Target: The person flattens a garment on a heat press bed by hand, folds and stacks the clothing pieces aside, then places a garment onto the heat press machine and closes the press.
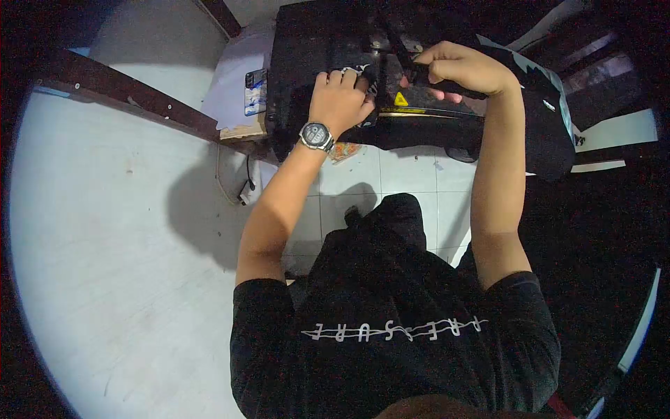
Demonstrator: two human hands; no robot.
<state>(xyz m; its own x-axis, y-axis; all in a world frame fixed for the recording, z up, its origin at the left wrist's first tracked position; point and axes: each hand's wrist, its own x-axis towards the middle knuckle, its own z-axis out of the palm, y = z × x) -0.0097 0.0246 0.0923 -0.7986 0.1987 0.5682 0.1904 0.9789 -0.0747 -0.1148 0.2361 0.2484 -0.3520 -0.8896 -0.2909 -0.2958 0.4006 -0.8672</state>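
Observation:
A black glossy appliance or machine panel [328,42] with a yellow warning triangle [400,99] lies in front of me; its exact kind is unclear in the dim light. My left hand [340,101], with a watch on the wrist, rests on its near left part. The fingers curl over something dark with white marks that I cannot make out. My right hand [466,71] is over the right part, thumb and index finger closed on a dark elongated object [399,45]. The lower fingers of that hand are partly hidden in shadow.
On the left, a phone [256,94] in a blue and white case lies on white paper [234,77] over a wooden tabletop [244,133]. A dark wooden beam [139,98] runs along the left. A cable with a plug [246,192] hangs above the tiled floor [408,171].

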